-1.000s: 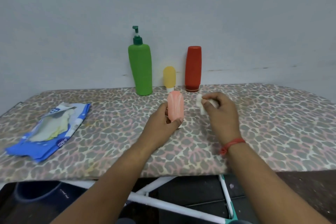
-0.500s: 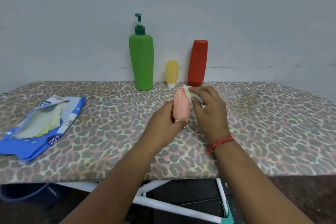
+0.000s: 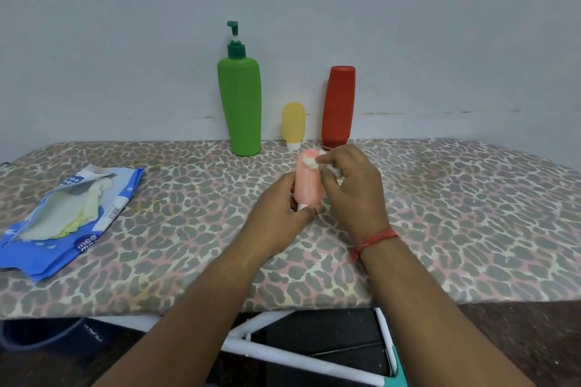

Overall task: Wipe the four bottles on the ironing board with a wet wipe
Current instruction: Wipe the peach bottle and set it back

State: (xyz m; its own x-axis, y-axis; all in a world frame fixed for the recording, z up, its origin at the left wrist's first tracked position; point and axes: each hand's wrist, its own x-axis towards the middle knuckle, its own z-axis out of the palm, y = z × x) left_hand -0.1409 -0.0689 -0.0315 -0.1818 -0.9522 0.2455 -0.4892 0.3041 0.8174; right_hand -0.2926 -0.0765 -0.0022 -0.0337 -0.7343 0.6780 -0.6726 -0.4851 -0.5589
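Leopard-print ironing board (image 3: 440,214): pink bottle (image 3: 309,185) gripped in left hand (image 3: 279,217), wipe (image 3: 309,163) pinched by right hand (image 3: 355,188).

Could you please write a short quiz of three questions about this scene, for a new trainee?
1. Which bottle does the left hand hold?
2. True or false: the wet wipe touches the top end of that bottle.
3. Multiple choice: the wipes pack lies A) behind the green pump bottle, B) on the left part of the ironing board, C) under the board.

Key:
1. The pink bottle, gripped near its lower, white-capped end.
2. True; the right hand pinches the wipe against it.
3. B. The yellow bottle and red bottle stand by the wall.
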